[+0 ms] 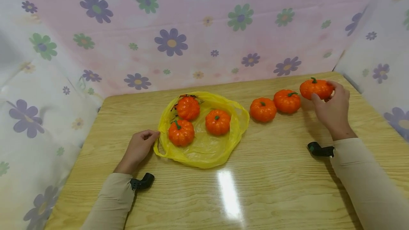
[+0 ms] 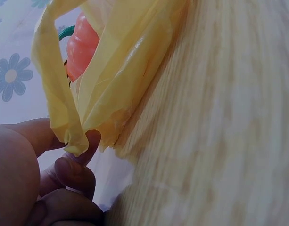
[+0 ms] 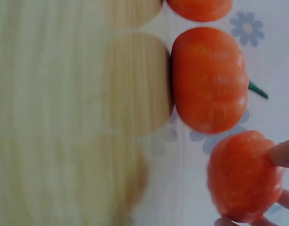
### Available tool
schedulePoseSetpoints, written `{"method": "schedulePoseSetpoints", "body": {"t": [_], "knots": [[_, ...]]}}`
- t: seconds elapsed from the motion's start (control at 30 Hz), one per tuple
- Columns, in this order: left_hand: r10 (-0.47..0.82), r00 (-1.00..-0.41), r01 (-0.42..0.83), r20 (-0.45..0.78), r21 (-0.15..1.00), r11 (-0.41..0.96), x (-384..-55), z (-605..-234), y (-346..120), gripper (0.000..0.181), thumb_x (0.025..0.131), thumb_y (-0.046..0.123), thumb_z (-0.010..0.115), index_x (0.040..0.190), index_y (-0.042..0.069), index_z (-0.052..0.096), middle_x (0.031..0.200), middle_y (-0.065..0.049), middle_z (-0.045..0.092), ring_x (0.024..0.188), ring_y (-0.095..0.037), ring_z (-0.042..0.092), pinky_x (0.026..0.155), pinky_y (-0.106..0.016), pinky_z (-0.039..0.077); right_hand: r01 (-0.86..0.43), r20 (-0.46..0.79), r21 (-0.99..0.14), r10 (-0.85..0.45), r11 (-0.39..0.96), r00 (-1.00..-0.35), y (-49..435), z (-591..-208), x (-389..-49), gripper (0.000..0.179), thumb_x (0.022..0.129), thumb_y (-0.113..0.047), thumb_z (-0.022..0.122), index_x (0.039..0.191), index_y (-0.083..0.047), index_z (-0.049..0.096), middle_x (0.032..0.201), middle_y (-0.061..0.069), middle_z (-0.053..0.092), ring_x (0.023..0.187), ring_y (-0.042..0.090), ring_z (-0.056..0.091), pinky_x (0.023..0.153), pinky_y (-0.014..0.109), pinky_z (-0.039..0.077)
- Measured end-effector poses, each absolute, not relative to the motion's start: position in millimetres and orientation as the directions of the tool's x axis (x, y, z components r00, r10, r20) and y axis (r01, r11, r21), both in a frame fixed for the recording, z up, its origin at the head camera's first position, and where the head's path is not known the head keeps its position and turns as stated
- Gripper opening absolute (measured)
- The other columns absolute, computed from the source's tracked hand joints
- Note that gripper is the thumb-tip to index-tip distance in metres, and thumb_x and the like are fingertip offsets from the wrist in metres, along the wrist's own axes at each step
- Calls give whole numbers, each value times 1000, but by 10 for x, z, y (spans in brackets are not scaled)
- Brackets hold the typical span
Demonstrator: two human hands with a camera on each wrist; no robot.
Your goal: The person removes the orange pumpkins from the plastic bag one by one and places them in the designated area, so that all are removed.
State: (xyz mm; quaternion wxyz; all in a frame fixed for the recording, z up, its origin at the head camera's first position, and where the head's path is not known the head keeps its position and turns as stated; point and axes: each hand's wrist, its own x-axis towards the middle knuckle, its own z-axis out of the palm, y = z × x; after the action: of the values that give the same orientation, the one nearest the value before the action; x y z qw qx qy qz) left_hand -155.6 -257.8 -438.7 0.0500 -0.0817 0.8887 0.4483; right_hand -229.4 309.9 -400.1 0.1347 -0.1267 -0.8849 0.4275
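At the right of the head view my right hand grips a small orange pumpkin with a green stem. The right wrist view shows this pumpkin raised off the table, thumb and fingers around its sides. My left hand pinches the left edge of a yellow plastic bag, which lies spread open. In the left wrist view a loop of the bag hangs between thumb and finger. Inside the bag sit three pumpkins: one at the back, one in front and one to the right.
Two more pumpkins, one nearer the bag and one farther right, stand side by side between bag and right hand. The wooden table ends at the back against a flowered cloth. Black devices are strapped to both wrists.
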Motion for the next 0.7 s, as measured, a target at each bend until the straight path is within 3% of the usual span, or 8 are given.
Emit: {"method": "schedulePoseSetpoints", "body": {"t": [0.3,0.53,0.7], "knots": [[-104,-981,-191,-161,789,584,-1553,-4386,-2578,43,100,45,58,107,5,73,97,-5,68,85,-15,55,74,-23,44,71,132,-704,229,707,-964,3302,-4029,-2358,73,101,-34,49,156,4,18,152,37,18,123,49,35,100,53,40],[-105,-981,-192,-162,781,594,-1539,-4391,-2586,43,101,45,57,107,5,73,93,-4,68,83,-14,54,73,-23,44,73,80,-693,178,717,-981,3270,-4018,-2394,74,102,-33,47,156,5,14,149,43,16,128,58,29,108,68,31],[-100,-983,-181,-152,789,587,-1548,-4386,-2566,42,100,44,58,105,5,73,88,-2,66,82,-15,54,72,-23,44,80,61,-670,161,738,-985,3277,-4011,-2373,74,102,-32,47,155,8,13,146,46,17,127,60,30,107,70,30]]}}
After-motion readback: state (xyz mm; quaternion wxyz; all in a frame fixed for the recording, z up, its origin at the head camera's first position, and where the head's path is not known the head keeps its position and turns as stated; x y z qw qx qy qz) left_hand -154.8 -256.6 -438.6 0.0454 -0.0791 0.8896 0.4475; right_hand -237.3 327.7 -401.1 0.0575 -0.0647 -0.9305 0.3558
